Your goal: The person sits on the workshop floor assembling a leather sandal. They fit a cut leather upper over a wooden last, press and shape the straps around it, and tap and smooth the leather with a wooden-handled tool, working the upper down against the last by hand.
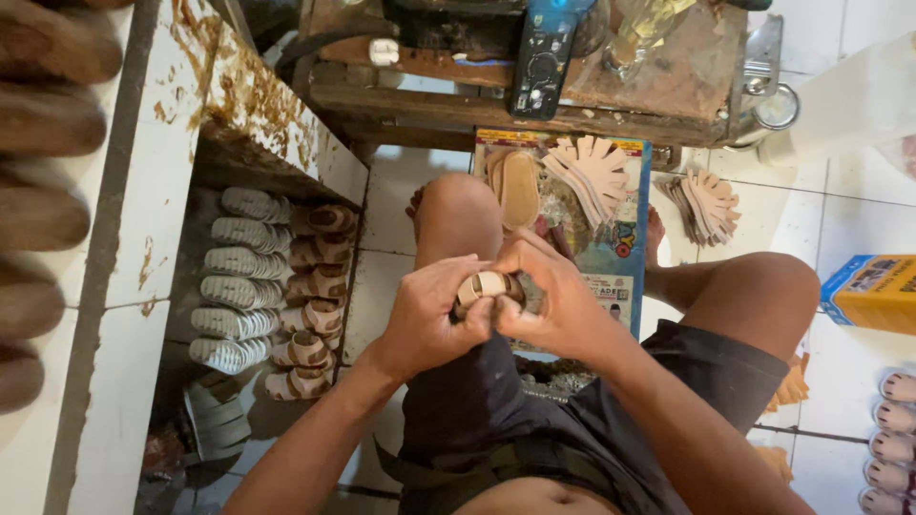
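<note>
Head view: the person sits with bare knees apart, both hands meeting above the lap. The left hand (426, 319) curls closed around a small tan sandal piece (487, 284), thumb pressed on its banded strap; the right hand (556, 296) grips the same piece from the other side, fingers wrapped tight. The piece sits between the two hands, just above the dark shorts (534, 401). On the tiled floor (859, 200) ahead lies a printed cardboard sheet (620, 253) carrying a tan insole (519, 188) and a fan of cut straps (596, 172) near its far edge. A second fan of straps (708, 205) lies just beside the sheet's right edge. Rows of finished small sandals (277, 286) fill the shelf at left. A yellow box (873, 291) stands at right.
</note>
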{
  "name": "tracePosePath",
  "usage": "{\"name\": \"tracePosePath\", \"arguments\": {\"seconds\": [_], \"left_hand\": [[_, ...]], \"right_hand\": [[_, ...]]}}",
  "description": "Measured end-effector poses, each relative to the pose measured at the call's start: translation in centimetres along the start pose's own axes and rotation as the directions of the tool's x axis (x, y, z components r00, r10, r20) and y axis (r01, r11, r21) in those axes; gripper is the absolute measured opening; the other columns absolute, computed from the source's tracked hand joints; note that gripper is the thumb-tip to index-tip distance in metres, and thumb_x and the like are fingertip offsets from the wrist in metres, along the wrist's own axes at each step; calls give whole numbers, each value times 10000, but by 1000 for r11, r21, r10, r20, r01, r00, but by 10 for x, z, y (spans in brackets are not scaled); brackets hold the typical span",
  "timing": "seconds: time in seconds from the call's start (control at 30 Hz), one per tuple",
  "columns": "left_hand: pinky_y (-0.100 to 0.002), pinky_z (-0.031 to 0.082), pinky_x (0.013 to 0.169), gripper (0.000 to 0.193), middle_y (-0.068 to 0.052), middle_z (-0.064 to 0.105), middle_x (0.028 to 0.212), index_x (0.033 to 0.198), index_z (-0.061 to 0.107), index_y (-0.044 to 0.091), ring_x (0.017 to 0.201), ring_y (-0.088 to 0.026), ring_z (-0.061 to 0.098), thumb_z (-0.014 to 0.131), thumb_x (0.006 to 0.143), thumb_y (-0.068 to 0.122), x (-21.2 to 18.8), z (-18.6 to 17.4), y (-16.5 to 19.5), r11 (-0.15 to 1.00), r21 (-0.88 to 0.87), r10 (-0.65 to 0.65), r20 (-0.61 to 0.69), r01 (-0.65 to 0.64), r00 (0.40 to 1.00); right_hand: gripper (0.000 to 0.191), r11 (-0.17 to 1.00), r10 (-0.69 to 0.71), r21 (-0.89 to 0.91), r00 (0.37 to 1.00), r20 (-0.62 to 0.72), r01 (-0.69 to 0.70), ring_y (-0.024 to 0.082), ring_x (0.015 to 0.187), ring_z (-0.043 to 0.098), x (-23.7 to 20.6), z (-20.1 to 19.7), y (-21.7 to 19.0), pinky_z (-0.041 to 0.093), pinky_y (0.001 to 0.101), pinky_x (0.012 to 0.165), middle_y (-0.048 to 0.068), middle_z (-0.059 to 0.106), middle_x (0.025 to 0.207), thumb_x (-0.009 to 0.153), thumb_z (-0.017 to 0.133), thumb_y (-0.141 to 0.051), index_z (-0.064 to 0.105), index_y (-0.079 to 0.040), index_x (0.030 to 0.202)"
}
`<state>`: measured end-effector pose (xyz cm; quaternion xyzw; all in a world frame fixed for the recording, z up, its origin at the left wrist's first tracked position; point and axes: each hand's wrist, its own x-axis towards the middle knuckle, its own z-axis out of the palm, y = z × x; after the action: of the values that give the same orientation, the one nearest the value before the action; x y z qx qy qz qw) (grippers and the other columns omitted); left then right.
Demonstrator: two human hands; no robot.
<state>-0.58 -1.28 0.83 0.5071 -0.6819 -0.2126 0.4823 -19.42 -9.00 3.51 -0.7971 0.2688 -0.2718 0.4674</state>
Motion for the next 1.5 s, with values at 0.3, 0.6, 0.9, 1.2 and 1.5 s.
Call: {"name": "tracePosePath", "arguments": {"seconds": [0.3, 0.6, 0.9, 1.2, 1.5], "left_hand": [[-387, 469, 1071, 699, -185, 607, 1394, 1490, 442, -15, 1295, -306, 610, 762, 934, 263, -5, -20, -7, 941, -265, -118, 325, 210, 938], [-509, 622, 884, 563, -145, 648, 1277, 1457, 452, 75, 1066, -286, 701, 572, 1037, 429, -5, -2, -29, 138, -952, -475, 179, 274, 862], [-414, 581, 743, 469, -129, 692, 1056, 1317, 576, -13, 865, -261, 686, 595, 1035, 362, 4, 16, -55, 388, -780, -679, 119, 491, 724], [-268, 534, 776, 497, -41, 704, 990, 1224, 693, -47, 891, -86, 610, 665, 988, 390, 20, 16, -40, 635, -558, -633, 20, 534, 774], [-258, 551, 725, 509, -57, 727, 937, 1236, 710, -40, 835, -79, 632, 668, 979, 397, 20, 17, -38, 653, -516, -635, 26, 554, 772]], "right_hand": [[376, 968, -108, 214, 989, -106, 129, 318, 1046, 587, -5, -11, 6, 478, 416, 905, 169, 583, 1135, 939, 625, -121, 539, 20, 1277], [820, 512, 608, -682, 781, -142, -523, 489, 951, 662, -46, 1, 126, 535, 530, 777, 319, 641, 1046, 798, 802, -351, 426, 107, 1364], [363, 696, 718, 284, 649, -252, -660, 240, 725, 514, -39, 12, 90, 420, 374, 619, 127, 607, 812, 1060, 580, -241, 652, -37, 1352], [398, 977, -171, -154, 974, -148, 148, 253, 955, 655, -40, 37, 20, 538, 346, 802, 147, 647, 1096, 953, 673, -36, 611, -13, 1345], [370, 970, 25, -226, 966, -258, -86, 267, 820, 653, -61, 23, 58, 531, 352, 724, 140, 655, 1000, 965, 642, 42, 637, -8, 1331]]}}
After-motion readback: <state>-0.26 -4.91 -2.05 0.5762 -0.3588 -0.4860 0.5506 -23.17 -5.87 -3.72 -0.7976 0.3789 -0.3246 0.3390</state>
